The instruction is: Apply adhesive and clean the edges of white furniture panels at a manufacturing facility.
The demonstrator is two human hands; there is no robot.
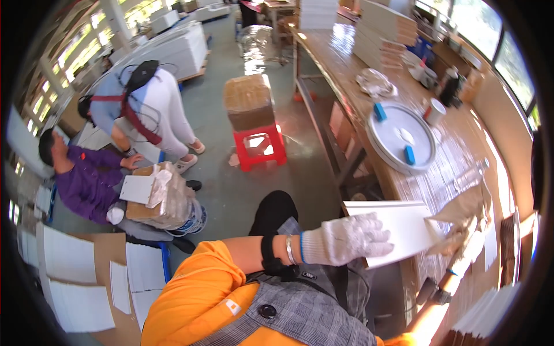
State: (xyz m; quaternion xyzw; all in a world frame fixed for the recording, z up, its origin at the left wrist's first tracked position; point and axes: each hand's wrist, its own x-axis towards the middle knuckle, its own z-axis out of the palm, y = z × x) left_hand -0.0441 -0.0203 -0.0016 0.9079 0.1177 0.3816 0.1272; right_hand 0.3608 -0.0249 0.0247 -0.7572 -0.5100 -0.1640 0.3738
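A white panel [398, 228] is gripped at its near edge by the gloved left hand [352, 237]; its far end is clasped by the gloved right hand [464, 245] along with a brown wrap [461, 210]. The panel is held over the edge of the worktop [461, 150], just short of a round tray [401, 138].

Workshop or packing floor: long wooden table [346, 63] along windows, stacks of white panels [384, 29], taped cardboard carton [248, 101] on red stool [261, 147], concrete floor, seated workers.
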